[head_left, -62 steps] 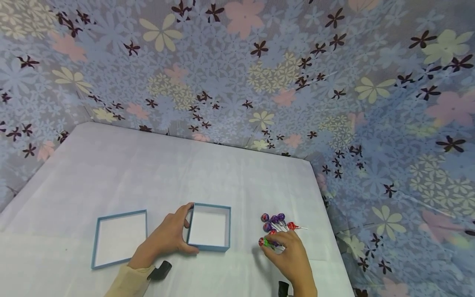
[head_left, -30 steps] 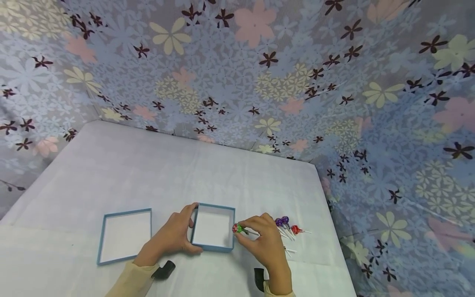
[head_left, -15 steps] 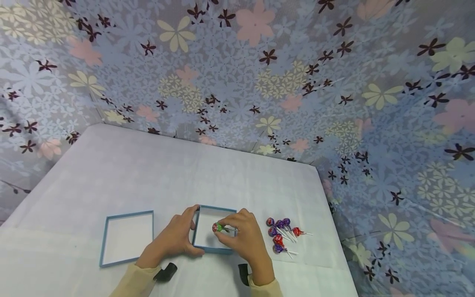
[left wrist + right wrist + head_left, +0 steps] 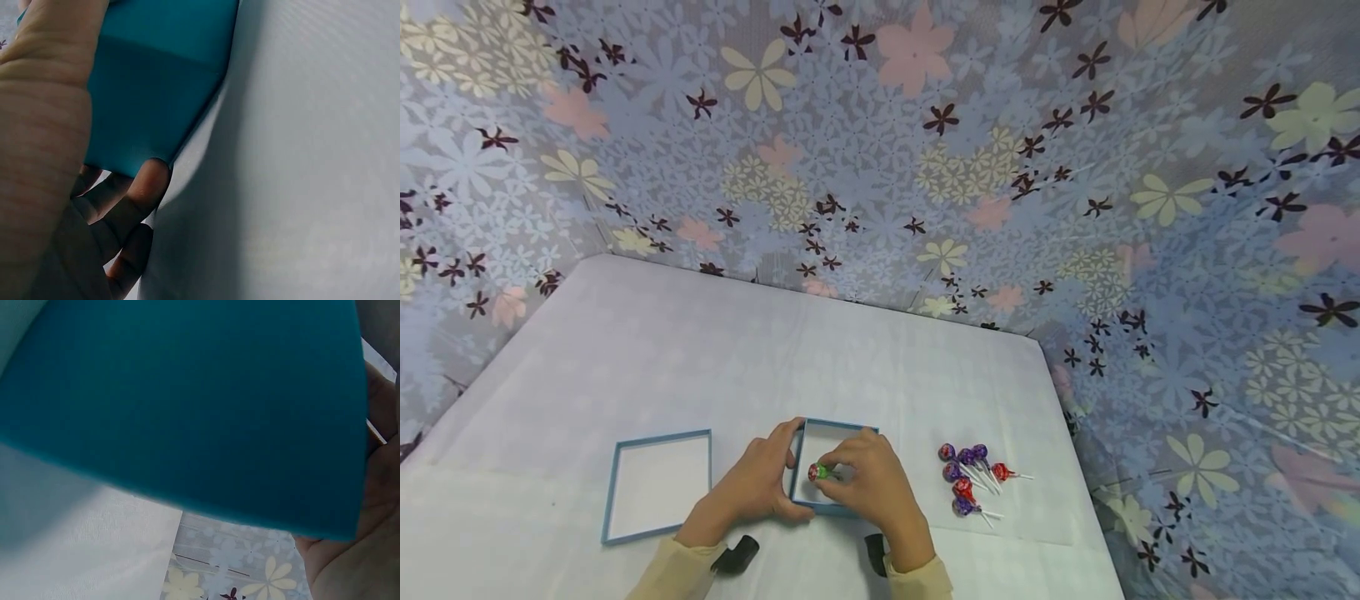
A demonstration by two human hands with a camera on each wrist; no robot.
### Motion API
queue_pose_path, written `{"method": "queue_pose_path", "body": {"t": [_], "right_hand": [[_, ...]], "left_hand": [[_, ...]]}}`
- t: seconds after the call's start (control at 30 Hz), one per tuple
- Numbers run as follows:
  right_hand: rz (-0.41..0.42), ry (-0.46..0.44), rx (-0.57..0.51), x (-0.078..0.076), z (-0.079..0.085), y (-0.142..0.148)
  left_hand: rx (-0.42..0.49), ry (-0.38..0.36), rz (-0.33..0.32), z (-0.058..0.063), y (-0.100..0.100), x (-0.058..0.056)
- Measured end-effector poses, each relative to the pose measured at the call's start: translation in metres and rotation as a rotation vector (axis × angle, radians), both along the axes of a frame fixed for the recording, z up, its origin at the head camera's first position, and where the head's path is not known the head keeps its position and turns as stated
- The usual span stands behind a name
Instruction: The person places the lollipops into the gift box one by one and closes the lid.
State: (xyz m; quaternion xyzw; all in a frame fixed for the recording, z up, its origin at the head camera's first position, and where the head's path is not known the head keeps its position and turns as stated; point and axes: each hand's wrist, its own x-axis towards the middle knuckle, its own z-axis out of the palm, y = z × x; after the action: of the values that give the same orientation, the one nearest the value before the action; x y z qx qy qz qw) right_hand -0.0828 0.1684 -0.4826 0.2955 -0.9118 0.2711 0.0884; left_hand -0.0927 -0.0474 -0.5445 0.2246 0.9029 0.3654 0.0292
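Observation:
A blue open box (image 4: 822, 438) with a white inside stands on the white-covered table. My left hand (image 4: 756, 482) grips its left side, with the thumb at the near corner and the fingers at the far one. Close up in the left wrist view, fingertips (image 4: 153, 178) touch the teal outer wall (image 4: 156, 94). Inside the box, my right hand (image 4: 872, 482) pinches a lollipop (image 4: 817, 472) with a red and green wrapper. Its stick is mostly hidden by the fingers. In the right wrist view the box wall (image 4: 206, 419) covers most of the right hand (image 4: 356, 562).
Several purple and red lollipops (image 4: 962, 487) lie in a loose group right of the box. To the left is a shallow blue-rimmed lid (image 4: 612, 487), white inside. Flowered cloth (image 4: 865, 167) hangs behind the table and along its right side.
My right hand has carried the green-wrapped lollipop leftward from the group on the right, over the box's right wall and down into the box. My left hand keeps its grip on the box.

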Motion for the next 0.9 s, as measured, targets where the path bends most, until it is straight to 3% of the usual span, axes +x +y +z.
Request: {"method": "queue_pose_path", "body": {"t": [0.37, 0.9], "right_hand": [[0.023, -0.044, 0.059, -0.011, -0.004, -0.013], [-0.023, -0.249, 0.189, -0.015, -0.001, -0.02]], "left_hand": [[0.006, -0.032, -0.029, 0.006, -0.009, -0.011], [0.008, -0.032, -0.028, 0.004, -0.008, -0.011]]}}
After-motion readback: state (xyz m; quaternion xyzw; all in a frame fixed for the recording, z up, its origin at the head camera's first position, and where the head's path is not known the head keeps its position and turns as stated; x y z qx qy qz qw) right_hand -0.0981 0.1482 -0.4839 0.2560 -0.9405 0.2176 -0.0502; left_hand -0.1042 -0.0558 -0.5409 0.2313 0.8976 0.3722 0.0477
